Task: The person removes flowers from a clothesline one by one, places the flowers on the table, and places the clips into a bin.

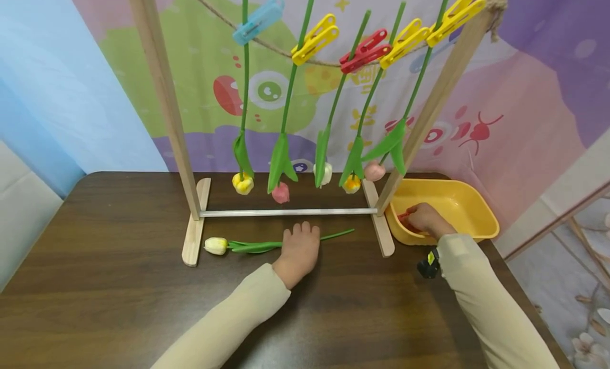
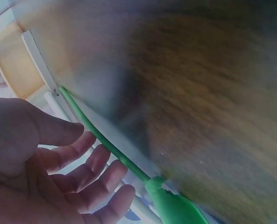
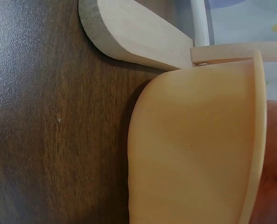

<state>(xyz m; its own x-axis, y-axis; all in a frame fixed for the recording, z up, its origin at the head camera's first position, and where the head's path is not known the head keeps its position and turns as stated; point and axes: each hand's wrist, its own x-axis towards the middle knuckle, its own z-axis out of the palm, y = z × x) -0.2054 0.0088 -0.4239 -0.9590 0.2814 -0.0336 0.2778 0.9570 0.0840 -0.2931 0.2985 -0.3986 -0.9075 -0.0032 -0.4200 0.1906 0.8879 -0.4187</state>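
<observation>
A pale yellow tulip (image 1: 216,246) lies on the table below the frame's crossbar. My left hand (image 1: 301,248) is over its stem; in the left wrist view the green stem (image 2: 105,140) runs along the fingertips, which are spread and not closed round it. Inside the yellow basin (image 1: 469,197), my right hand (image 1: 425,219) pinches a red clothespin (image 1: 404,216), partly covered by the fingers. The right wrist view shows mostly the basin's outer wall (image 3: 189,149), with a bit of the hand (image 3: 276,144) behind its rim.
Several tulips hang upside down from a rope on a wooden frame (image 1: 164,88), held by blue, yellow and red clothespins (image 1: 364,52). The frame's right foot (image 1: 381,234) stands beside the basin. A patterned cloth (image 1: 200,109) hangs behind the table (image 1: 95,284).
</observation>
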